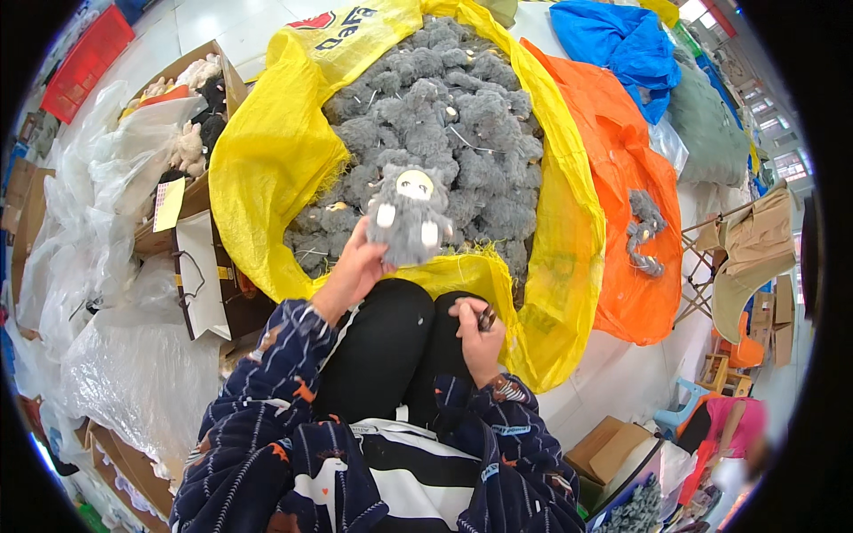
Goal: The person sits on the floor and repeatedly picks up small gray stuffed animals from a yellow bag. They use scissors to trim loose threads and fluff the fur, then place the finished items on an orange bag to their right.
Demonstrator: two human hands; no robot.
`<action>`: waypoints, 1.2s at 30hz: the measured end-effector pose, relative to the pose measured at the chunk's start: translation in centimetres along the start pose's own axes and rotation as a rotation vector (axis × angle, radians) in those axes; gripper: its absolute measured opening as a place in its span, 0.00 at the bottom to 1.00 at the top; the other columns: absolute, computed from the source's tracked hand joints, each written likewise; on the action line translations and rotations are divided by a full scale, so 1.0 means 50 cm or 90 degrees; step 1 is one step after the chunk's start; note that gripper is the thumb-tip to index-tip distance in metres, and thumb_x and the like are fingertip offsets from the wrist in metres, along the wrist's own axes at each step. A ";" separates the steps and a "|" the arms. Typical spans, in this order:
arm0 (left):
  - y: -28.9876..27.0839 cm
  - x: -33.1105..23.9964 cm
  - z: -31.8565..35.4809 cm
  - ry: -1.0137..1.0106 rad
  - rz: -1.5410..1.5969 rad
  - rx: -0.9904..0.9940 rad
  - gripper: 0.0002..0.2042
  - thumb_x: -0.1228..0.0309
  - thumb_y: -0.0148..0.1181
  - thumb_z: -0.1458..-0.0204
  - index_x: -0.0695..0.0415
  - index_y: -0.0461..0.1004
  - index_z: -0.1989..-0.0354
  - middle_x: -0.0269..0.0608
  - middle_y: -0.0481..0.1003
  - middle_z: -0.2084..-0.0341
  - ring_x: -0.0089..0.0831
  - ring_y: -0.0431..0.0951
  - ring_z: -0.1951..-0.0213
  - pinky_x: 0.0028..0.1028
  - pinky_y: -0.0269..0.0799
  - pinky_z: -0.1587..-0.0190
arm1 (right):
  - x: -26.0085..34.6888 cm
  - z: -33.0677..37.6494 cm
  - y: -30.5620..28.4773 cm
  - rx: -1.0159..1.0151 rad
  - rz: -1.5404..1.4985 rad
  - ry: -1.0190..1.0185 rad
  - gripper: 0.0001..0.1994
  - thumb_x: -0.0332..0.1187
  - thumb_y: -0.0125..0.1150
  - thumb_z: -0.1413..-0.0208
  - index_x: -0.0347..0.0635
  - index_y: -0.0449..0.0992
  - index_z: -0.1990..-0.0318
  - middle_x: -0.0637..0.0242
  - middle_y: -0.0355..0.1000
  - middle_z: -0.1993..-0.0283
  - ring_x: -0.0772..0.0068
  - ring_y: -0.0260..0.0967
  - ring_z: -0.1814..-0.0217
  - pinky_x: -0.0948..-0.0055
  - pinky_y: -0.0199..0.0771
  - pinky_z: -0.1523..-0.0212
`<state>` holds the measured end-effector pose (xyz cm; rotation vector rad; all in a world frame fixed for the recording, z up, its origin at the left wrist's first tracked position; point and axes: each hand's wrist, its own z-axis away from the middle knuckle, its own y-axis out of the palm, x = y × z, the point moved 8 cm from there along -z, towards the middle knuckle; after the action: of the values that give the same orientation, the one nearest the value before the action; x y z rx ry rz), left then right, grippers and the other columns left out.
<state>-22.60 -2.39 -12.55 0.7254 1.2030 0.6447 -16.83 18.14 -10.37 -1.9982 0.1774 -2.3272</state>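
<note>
My left hand point(354, 268) is closed on a fluffy grey plush doll point(407, 224), gripping its lower left side. The doll is upright with its pale face and white paws toward me, over the near edge of a large yellow woven sack point(258, 169). Heaped in the rolled-open sack are several similar grey plush toys point(426, 115), some with thin white threads showing. Over my right knee, my right hand point(481, 345) is curled round a small dark tool point(486, 318); its kind is mostly hidden by the fingers.
Right of the sack, an orange sack point(613, 169) has a few grey plush pieces point(645, 233) on it. A cardboard box point(233, 80) with plush toys and clear plastic sheeting point(133, 355) crowd the left. A beige folding chair point(755, 235) stands at right, cartons point(609, 449) lower right.
</note>
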 end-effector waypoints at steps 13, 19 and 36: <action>0.123 0.101 0.258 -0.246 -0.199 0.121 0.30 0.73 0.60 0.53 0.60 0.54 0.42 0.38 0.66 0.52 0.24 0.66 0.51 0.26 0.62 0.47 | 0.038 0.111 0.006 0.075 -0.160 0.050 0.21 0.32 0.57 0.49 0.30 0.65 0.50 0.68 0.69 0.64 0.82 0.64 0.67 0.82 0.65 0.65; 0.151 0.118 0.308 -0.199 -0.564 0.332 0.34 0.76 0.62 0.59 0.62 0.52 0.41 0.39 0.64 0.50 0.25 0.64 0.49 0.26 0.58 0.46 | 0.069 0.146 -0.051 0.018 -0.191 0.087 0.14 0.34 0.59 0.50 0.33 0.72 0.60 0.69 0.71 0.68 0.82 0.66 0.70 0.82 0.66 0.69; 0.141 0.100 0.265 -0.034 -0.417 0.103 0.10 0.79 0.54 0.53 0.63 0.73 0.61 0.33 0.75 0.68 0.19 0.72 0.66 0.21 0.67 0.61 | 0.025 0.182 -0.043 -0.092 -0.310 0.052 0.14 0.33 0.59 0.49 0.36 0.67 0.57 0.71 0.68 0.62 0.83 0.64 0.68 0.83 0.64 0.69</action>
<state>-8.98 3.80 -7.36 0.4337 1.3562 -0.0159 -8.00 19.72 -7.49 -2.2177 -0.1642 -2.7535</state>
